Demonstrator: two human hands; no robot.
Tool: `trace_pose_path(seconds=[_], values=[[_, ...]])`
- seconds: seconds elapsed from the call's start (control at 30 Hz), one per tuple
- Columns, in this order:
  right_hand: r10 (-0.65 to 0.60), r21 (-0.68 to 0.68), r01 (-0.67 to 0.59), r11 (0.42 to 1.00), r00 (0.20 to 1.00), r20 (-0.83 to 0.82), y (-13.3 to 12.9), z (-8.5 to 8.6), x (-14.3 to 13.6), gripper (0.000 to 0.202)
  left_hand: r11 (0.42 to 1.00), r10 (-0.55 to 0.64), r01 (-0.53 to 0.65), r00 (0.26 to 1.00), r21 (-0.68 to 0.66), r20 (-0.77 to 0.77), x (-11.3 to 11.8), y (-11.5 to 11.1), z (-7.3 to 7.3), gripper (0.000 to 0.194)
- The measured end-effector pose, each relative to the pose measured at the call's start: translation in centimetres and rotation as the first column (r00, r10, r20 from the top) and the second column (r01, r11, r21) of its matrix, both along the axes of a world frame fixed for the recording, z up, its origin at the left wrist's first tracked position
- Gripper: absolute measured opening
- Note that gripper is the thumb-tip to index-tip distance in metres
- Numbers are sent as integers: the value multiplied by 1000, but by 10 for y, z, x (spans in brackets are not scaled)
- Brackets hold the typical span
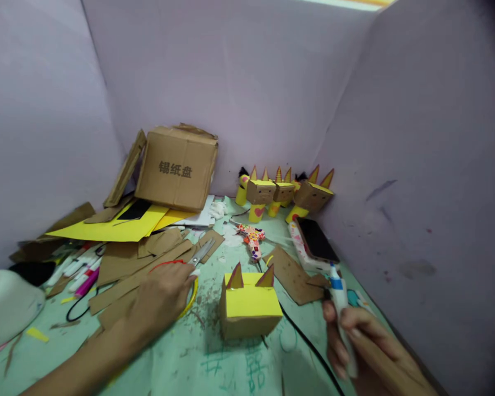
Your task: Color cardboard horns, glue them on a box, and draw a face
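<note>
My left hand is closed over the handles of a pair of scissors; the blades point away and to the right. A red loop and a yellow loop show on either side of the hand. In my right hand a white marker with a blue end stands nearly upright, gripped by thumb and fingers. A small dark piece shows beside those fingers; I cannot tell what it is. Between the hands sits a small cardboard box with a yellow top and two pointed ears, touched by neither hand.
Cardboard cat-like figures stand at the back right. A patterned glue gun lies in front, its black cord running forward. A phone rests at right. Cardboard scraps, yellow paper, markers and a big carton fill the left.
</note>
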State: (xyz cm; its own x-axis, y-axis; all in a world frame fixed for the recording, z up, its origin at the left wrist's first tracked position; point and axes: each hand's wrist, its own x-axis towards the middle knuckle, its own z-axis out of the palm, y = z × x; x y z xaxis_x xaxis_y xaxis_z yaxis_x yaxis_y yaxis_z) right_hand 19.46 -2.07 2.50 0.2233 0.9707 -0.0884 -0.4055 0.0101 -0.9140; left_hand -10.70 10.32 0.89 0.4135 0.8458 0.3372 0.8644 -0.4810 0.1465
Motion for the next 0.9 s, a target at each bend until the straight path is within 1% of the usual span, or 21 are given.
trace_pose_path(seconds=[0.07, 0.1, 0.13, 0.17, 0.2, 0.23, 0.27, 0.3, 0.33, 0.37, 0.4, 0.43, 0.47, 0.53, 0.6, 0.63, 0.7, 0.77, 0.8, 0.83, 0.9], values=[[-40, 43, 39, 998, 999, 8, 11, -1, -5, 19, 1000, 26, -26, 996, 2, -88, 16, 1, 5, 33], [-64, 68, 64, 996, 998, 1, 16, -1, -8, 25, 999, 41, -42, 994, -6, -105, 23, 1, 8, 33], [-78, 100, 79, 992, 997, -14, 21, 0, -12, 31, 998, 49, -52, 995, -25, -83, 28, -1, 11, 33], [-85, 136, 88, 987, 996, -32, 24, 0, -14, 37, 997, 48, -49, 999, -62, -15, 31, -4, 14, 36], [-89, 167, 96, 981, 995, -49, 27, 0, -16, 42, 992, 41, -29, 995, -120, 94, 33, -8, 15, 42], [-94, 191, 104, 976, 994, -64, 29, -1, -16, 45, 979, 33, 16, 971, -203, 236, 32, -14, 16, 51], [-102, 204, 115, 972, 992, -72, 30, -2, -15, 48, 950, 47, 78, 922, -303, 385, 32, -21, 14, 61], [-115, 207, 128, 970, 991, -72, 31, -5, -14, 50, 898, 81, 158, 858, -410, 508, 31, -28, 11, 70], [-126, 202, 137, 970, 990, -65, 32, -9, -12, 52, 838, 106, 258, 788, -481, 607, 31, -34, 7, 79], [-131, 194, 138, 971, 990, -47, 34, -13, -11, 53, 785, 137, 336, 726, -520, 674, 32, -40, 2, 85], [-130, 191, 132, 973, 991, -22, 35, -18, -10, 53, 737, 161, 388, 694, -553, 702, 34, -45, -4, 91], [-118, 192, 115, 975, 993, 5, 38, -23, -10, 52, 714, 180, 413, 672, -566, 718, 37, -48, -10, 95], [-94, 199, 86, 976, 995, 32, 40, -27, -11, 52, 702, 185, 423, 668, -572, 721, 41, -49, -15, 99], [-12, 229, -2, 974, 998, 62, 47, -34, -17, 58, 726, 187, 406, 661, -555, 727, 49, -49, -21, 103], [88, 268, -102, 958, 994, 63, 55, -39, -24, 69, 744, 188, 415, 623, -524, 759, 55, -46, -21, 97], [136, 283, -148, 947, 989, 61, 59, -39, -28, 74, 737, 189, 444, 588, -509, 787, 58, -44, -19, 92], [189, 287, -196, 937, 981, 53, 68, -36, -35, 78, 695, 205, 550, 466, -464, 861, 62, -38, -13, 84], [174, 273, -171, 947, 985, 15, 77, -26, -39, 75, 638, 254, 653, 322, -409, 912, 68, -32, -8, 79], [134, 263, -125, 957, 991, -17, 82, -19, -39, 73, 615, 291, 685, 264, -391, 920, 71, -29, -7, 76], [71, 255, -55, 965, 996, -51, 86, -11, -38, 71, 594, 331, 704, 228, -389, 916, 74, -25, -7, 73], [-126, 236, 145, 961, 987, -95, 91, 3, -34, 65, 567, 392, 711, 212, -417, 895, 79, -19, -10, 68]])
